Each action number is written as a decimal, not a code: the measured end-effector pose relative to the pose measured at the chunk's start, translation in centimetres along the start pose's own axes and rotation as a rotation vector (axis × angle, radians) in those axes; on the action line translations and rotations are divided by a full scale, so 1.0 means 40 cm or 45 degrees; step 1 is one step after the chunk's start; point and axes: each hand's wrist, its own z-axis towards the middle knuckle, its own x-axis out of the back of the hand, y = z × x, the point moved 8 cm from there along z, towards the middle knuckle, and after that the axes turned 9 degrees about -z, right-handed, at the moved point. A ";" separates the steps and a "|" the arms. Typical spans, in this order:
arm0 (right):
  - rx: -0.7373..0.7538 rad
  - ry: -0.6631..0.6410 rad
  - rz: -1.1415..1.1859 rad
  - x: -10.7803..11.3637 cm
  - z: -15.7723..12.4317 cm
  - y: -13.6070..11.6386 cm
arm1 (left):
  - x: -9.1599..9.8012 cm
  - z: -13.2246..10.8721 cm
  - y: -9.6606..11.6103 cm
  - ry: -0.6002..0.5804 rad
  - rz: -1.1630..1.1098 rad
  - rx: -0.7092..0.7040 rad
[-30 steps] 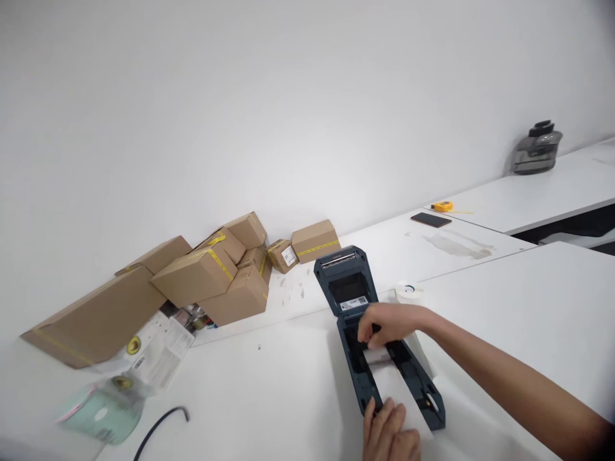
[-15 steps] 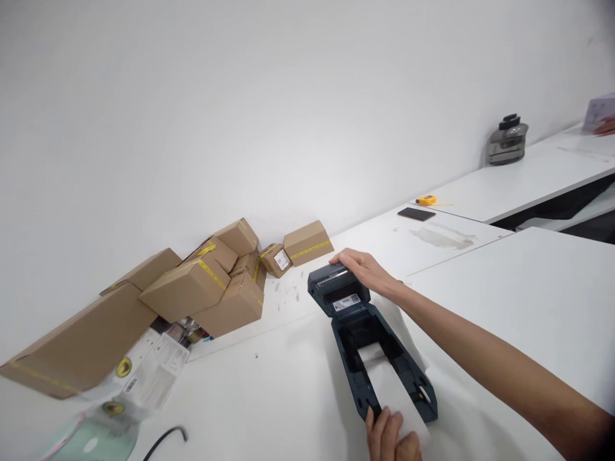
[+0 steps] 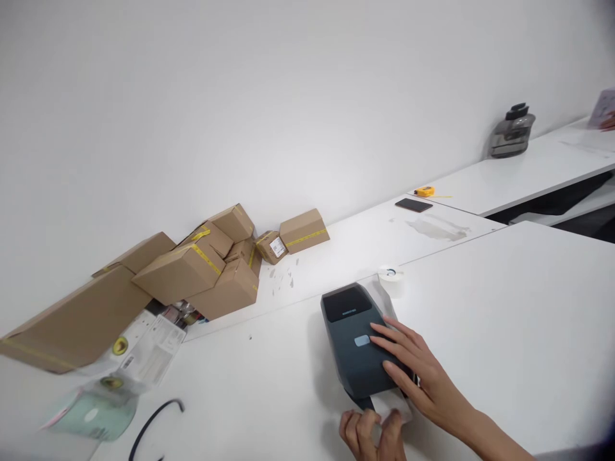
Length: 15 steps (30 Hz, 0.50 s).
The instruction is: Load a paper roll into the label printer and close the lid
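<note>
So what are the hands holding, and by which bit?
The left fingers pinch the white paper strip by its near end; the right hand just rests on the printer's lid.

On the white desk (image 3: 269, 384), the right hand (image 3: 425, 378) rests spread on the dark printer (image 3: 353, 365); the left hand (image 3: 369, 435) curls at the paper strip (image 3: 388, 403) at its near end. A white roll (image 3: 393, 285) sits by its far right corner, cardboard boxes (image 3: 180, 274) pile up far left, and a phone (image 3: 414, 205) lies far right.
</note>
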 end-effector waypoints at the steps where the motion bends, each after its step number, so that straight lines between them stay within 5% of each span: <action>1: 0.050 0.013 -0.068 -0.003 -0.013 -0.004 | 0.002 -0.002 0.000 0.017 0.002 -0.006; 6: 0.166 -0.016 -0.271 -0.027 -0.065 -0.008 | 0.002 -0.001 0.000 0.062 -0.042 -0.035; 15: 0.126 0.063 -0.103 -0.045 -0.088 0.009 | -0.038 0.038 -0.055 -0.293 -0.006 -0.160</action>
